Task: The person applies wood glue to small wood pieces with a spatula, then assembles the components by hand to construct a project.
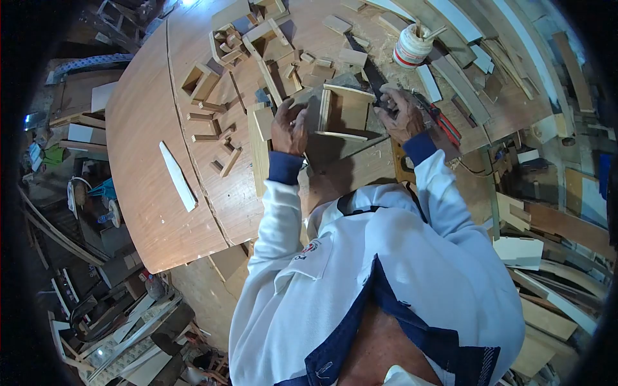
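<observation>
Half-curled, the left hand and, loosely bent, the right hand flank a small, open, pale-walled wooden box lying between them — whether either grips anything, I cannot tell. Its thin walls likely want light, even pressure, kept square — not squeezed. Beyond stands a white, red-banded round pot holding sticks.

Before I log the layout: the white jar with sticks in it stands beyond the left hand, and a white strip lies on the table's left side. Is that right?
No: the head view shows the white jar with sticks in it beyond the right hand, not the left hand. A white strip does lie on the table's left side.
</observation>
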A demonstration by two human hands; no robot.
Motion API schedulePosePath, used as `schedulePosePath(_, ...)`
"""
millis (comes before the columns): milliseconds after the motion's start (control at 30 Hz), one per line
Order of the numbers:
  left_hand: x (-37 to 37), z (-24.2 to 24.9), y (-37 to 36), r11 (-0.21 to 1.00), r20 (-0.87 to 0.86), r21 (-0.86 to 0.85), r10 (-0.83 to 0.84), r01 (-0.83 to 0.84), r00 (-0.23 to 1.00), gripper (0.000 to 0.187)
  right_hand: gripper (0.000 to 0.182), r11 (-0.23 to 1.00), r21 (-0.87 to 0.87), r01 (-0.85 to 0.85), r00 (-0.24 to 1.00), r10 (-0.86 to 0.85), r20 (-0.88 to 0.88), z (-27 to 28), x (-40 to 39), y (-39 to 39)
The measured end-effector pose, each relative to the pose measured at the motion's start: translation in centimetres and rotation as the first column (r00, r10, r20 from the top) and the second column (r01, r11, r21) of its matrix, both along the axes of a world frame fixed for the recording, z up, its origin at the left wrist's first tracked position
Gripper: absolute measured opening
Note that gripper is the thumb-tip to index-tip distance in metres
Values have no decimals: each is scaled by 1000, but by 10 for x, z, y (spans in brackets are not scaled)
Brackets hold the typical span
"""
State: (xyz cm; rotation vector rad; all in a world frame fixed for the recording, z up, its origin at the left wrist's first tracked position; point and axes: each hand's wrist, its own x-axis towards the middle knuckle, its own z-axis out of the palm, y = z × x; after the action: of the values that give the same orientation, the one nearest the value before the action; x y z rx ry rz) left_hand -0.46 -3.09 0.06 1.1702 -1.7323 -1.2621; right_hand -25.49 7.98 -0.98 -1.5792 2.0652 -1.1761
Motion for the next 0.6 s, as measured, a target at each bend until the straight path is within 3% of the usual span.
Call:
schedulePosePath(33,-5,3,-10,995,-27,59,-81,82,996,44,35,1000,-6,-27,995,27,-99,0,-3,-5)
schedulePosePath(67,-10,-10,-19,994,-73,-33,-104,102,992,44,35,1000,-10,-24,995,23,-100,0,-5,-8)
schedulePosePath(133,-21,-7,-29,990,-53,24,-138,139,989,44,33,992,14,-125,981,126,-149,2,-7,-14)
schedulePosePath(300,-37,15,-33,965,48,93,-252,247,967,43,24,991,-33,-129,980,122,-159,-1,-5,-21)
schedulePosePath(400,-38,5,-38,945,16,98,-316,313,949,42,20,990,-30,-139,979,133,-157,-2,-5,-24)
schedulePosePath(600,-37,-1,-39,946,10,133,-300,296,954,40,18,982,-55,-183,973,172,-154,-5,-8,-28)
